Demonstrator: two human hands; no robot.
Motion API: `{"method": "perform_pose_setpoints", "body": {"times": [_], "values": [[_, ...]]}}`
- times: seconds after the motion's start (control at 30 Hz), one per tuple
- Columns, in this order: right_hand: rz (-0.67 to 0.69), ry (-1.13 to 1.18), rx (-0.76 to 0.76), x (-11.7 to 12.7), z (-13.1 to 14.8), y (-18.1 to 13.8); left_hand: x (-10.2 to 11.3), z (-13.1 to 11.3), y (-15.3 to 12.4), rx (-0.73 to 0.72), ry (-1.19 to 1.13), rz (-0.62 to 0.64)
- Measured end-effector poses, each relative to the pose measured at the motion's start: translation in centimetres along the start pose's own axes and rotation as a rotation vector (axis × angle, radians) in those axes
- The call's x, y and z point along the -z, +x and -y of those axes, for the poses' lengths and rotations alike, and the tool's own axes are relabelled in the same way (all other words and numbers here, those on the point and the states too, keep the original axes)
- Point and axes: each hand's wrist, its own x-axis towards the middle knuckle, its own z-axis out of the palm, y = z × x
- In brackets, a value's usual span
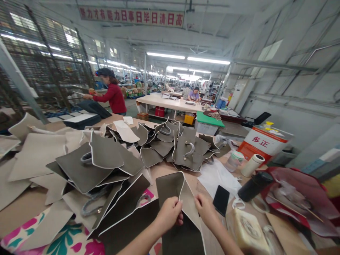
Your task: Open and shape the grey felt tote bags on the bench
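Observation:
Both my hands hold one dark grey-brown bag panel (170, 186) with a white piped edge, low in the middle of the view. My left hand (170, 212) pinches its folded edge, fingers closed. My right hand (205, 208) grips the same panel just to the right, fingers curled on the pale inner side. The panel bends up between them, its lower part running down toward me. Several more panels (106, 156) of the same kind lie heaped on the table (26, 205) to the left and behind.
A black phone (221, 200) lies right of my hands. Further right are a black bottle (253, 186), a paper roll (252, 164), a red bag (305, 194) and a red-and-white container (262, 140). A person in red (114, 95) stands at far left, others sit at distant tables.

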Motion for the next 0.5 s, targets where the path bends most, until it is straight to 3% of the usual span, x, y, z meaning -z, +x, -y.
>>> {"method": "perform_pose_setpoints", "body": {"times": [0.13, 0.23, 0.4, 0.5], "values": [[0.205, 0.125, 0.076, -1.9, 1.9, -2.5, -0.1, -0.3, 0.6, -0.011, -0.034, -0.065], [0.259, 0.123, 0.083, -2.1, 0.8, -3.4, 0.6, -0.2, 0.6, -0.008, -0.057, -0.101], [0.216, 0.020, -0.030, 0.8, -3.0, -0.5, 1.6, -0.4, 0.2, 0.007, -0.088, -0.085], [0.138, 0.032, 0.001, 1.8, -2.5, 0.6, 1.1, -0.7, 0.4, 0.010, -0.111, -0.080]]}}
